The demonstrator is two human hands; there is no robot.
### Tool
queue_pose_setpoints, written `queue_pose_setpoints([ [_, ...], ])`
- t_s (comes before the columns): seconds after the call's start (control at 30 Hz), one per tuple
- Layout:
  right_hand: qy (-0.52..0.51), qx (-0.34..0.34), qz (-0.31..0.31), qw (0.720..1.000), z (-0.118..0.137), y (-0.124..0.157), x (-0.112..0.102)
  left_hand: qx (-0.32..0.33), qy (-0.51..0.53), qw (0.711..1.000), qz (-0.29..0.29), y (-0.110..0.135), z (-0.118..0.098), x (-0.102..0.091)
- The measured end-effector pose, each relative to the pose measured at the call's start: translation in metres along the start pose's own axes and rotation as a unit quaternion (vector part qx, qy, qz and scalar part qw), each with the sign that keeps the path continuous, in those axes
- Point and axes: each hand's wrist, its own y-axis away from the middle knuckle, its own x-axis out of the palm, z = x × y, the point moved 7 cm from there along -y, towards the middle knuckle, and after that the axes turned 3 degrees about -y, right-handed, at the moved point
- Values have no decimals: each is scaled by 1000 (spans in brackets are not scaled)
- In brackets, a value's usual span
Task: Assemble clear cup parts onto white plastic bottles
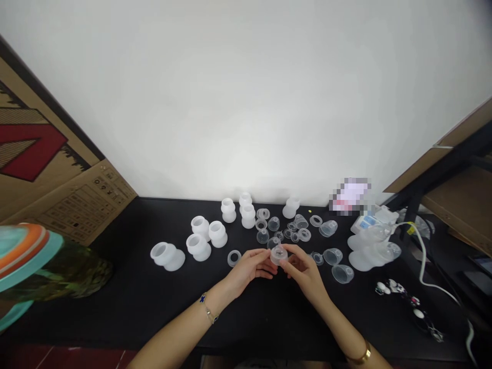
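Between the fingertips of my left hand and my right hand is a clear screw ring, held just above the dark table. Both hands are closed on it, one from each side. Whether a nipple sits inside the ring is too small to tell. Just left of my left hand lies a loose clear ring. Beyond my hands are more rings and small dome-shaped clear caps. To the right of my right hand lie larger clear caps. White soft bottles without tops stand on the left.
At far left is a large jug with a teal and orange lid, by a cardboard box. On the right are assembled bottles, a white cable, a beaded string and a blurred-out screen. A white wall rises behind.
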Motion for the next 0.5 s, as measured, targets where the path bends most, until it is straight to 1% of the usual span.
queue_pose_setpoints([
  [0.13, 20, -6, -4, 1000, 2, 1, 1, -1, 15, 1000, 19, 1, -1, 4],
  [0.27, -5, 2, -4, 1000, 1, 1, 1, -16, 26, 999, 25, 2, 1, 6],
  [0.4, -29, 19, 16, 999, -1, 0, 3, -18, 20, 999, 25, 2, 2, 5],
  [0.5, -35, 14, 32, 999, -1, 0, 4, -9, 16, 999, 26, 0, 2, 2],
])
